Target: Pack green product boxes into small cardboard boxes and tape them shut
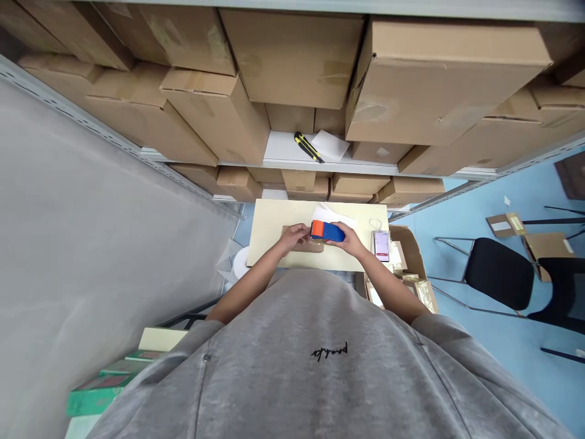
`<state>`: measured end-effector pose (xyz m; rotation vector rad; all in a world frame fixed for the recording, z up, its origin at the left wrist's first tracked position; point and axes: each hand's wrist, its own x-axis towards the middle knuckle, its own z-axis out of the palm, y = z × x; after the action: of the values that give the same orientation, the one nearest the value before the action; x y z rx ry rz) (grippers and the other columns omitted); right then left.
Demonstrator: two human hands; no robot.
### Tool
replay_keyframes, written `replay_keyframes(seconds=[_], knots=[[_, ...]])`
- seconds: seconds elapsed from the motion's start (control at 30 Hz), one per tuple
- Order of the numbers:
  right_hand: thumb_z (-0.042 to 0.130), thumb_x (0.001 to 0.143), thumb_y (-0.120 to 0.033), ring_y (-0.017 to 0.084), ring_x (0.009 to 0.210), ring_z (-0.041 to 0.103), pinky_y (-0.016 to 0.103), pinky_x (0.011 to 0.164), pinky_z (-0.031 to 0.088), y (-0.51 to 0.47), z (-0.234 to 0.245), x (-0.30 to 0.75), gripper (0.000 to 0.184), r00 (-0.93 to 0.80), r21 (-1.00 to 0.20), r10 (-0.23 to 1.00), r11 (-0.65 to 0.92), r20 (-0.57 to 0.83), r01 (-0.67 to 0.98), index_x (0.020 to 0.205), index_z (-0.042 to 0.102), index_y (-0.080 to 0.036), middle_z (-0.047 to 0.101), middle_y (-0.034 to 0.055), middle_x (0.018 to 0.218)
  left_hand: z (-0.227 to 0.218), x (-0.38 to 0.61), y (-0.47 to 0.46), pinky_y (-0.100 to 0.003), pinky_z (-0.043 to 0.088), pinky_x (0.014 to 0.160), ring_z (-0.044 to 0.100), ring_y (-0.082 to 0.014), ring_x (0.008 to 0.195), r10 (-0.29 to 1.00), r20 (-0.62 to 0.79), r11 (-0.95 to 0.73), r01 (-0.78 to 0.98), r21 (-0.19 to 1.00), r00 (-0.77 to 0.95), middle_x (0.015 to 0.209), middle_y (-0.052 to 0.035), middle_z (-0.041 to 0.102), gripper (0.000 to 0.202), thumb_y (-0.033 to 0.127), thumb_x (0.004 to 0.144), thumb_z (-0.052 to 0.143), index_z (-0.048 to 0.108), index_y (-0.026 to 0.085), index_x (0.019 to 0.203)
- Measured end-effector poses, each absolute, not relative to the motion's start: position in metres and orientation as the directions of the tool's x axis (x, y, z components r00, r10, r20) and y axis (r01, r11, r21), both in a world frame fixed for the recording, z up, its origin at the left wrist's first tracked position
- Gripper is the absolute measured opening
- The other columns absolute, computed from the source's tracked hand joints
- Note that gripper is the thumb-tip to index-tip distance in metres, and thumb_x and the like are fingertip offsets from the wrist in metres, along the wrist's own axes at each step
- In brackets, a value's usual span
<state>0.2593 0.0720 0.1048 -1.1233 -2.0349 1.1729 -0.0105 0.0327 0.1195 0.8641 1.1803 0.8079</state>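
The right hand (350, 240) had its fingers tight round the blue-orange tool (328, 231), a box (307, 246) below them. The left hand (294, 237) was by the orange end, its pinch unclear. Holding steady seemed best.

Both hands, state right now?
Right hand: closed around the blue-and-orange tool.
Left hand: curled by the tool's orange end; whether holding anything, cannot tell.

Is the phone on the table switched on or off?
On: the phone screen is lit, glowing pale and pinkish.
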Motion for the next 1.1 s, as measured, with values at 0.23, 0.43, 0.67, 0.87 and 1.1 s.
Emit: replay_keyframes(seconds=[0.23, 0.43, 0.67, 0.87, 1.1], knots=[[0.079, 0.08, -0.068, 0.033, 0.125, 0.068, 0.047, 0.11, 0.053, 0.072, 0.127, 0.249, 0.073, -0.564, -0.734, 0.826, 0.364, -0.03, 0.573, 0.14, 0.066, -0.029, 0.07, 0.0082, 0.138, 0.094, -0.073, 0.029, -0.026, 0.041, 0.06, 0.053, -0.0112, 0.058, 0.885, -0.441, 0.454, -0.062, 0.889, 0.15, 0.065, -0.0006, 0.061, 0.045, 0.057, 0.073, 0.084, 0.068, 0.016, 0.078], [0.08, 0.079, -0.064, 0.034, 0.113, 0.073, 0.044, 0.099, 0.059, 0.076, 0.122, 0.273, 0.068, -0.491, -0.628, 0.861, 0.311, -0.131, 0.713, 0.135, 0.07, -0.025, 0.076, 0.008, 0.127, 0.042, -0.148, 0.018, -0.024, 0.031, 0.053, 0.043, -0.0084, 0.053, 0.859, -0.499, 0.507, -0.048, 0.861, 0.113, 0.061, 0.0012, 0.053, 0.036, 0.048, 0.074, 0.083, 0.067, 0.016, 0.075], [0.08, 0.081, -0.061, 0.035, 0.12, 0.071, 0.048, 0.103, 0.058, 0.074, 0.109, 0.268, 0.071, -0.462, -0.568, 0.872, 0.299, -0.165, 0.767, 0.141, 0.067, -0.027, 0.073, 0.0082, 0.135, -0.002, -0.147, 0.011, -0.023, 0.027, 0.053, 0.039, -0.0088, 0.053, 0.863, -0.502, 0.506, -0.072, 0.86, 0.06, 0.06, 0.0034, 0.046, 0.032, 0.044, 0.078, 0.078, 0.059, 0.019, 0.07], [0.078, 0.082, -0.063, 0.034, 0.117, 0.072, 0.048, 0.103, 0.058, 0.075, 0.106, 0.267, 0.067, -0.459, -0.586, 0.872, 0.285, -0.171, 0.759, 0.137, 0.069, -0.027, 0.074, 0.0081, 0.132, -0.022, -0.14, 0.011, -0.022, 0.028, 0.054, 0.038, -0.0085, 0.054, 0.865, -0.5, 0.501, -0.108, 0.859, 0.037, 0.06, 0.0049, 0.043, 0.033, 0.044, 0.077, 0.076, 0.055, 0.02, 0.069], [0.077, 0.082, -0.064, 0.034, 0.12, 0.071, 0.048, 0.102, 0.058, 0.074, 0.103, 0.267, 0.07, -0.468, -0.563, 0.856, 0.281, -0.22, 0.777, 0.14, 0.067, -0.027, 0.073, 0.0087, 0.135, -0.032, -0.128, 0.005, -0.022, 0.032, 0.055, 0.04, -0.0101, 0.054, 0.842, -0.54, 0.539, -0.053, 0.84, 0.008, 0.059, 0.0058, 0.042, 0.033, 0.044, 0.082, 0.071, 0.051, 0.021, 0.069]])
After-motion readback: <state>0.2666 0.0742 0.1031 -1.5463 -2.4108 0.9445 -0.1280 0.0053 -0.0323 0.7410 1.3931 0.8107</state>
